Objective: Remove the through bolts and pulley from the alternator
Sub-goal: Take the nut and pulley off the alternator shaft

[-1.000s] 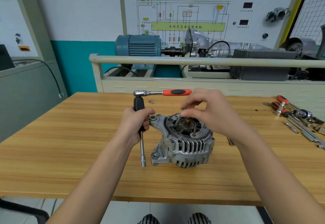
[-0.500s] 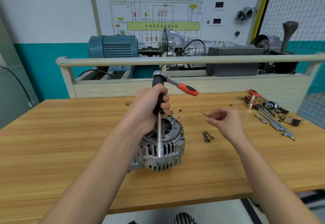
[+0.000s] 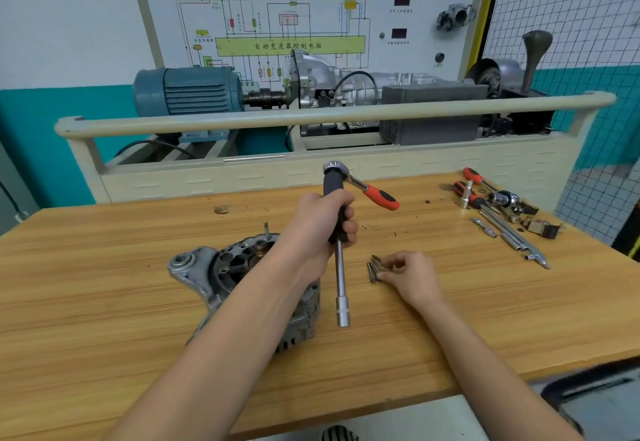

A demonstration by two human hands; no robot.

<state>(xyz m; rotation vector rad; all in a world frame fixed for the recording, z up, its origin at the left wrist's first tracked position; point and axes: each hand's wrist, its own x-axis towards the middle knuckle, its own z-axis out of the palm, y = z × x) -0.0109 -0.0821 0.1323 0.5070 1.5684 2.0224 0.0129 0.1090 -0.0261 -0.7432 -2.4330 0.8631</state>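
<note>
Alternator point(image 3: 221, 274): we are seeing it lying on the wooden worktop point(image 3: 104, 302), below and to the left of our left hand point(image 3: 318, 229), with our left forearm crossing over its right part. One stud is standing up from its far side.

Socket driver point(image 3: 341, 288): our left hand is gripping its black handle with fingers curled round it, holding it roughly upright, the socket end hanging above the worktop, between the alternator and our right hand point(image 3: 412, 278).

Through bolts point(image 3: 374, 267): a small bundle is lying on the worktop, right at our right fingertips. Our right hand is resting there with fingers bent, touching them; we cannot tell whether it is pinching them.

Ratchet point(image 3: 367, 187), orange grip: lying just beyond our left hand.

Loose tools point(image 3: 498, 212): lying well to the right of our right hand.
</note>
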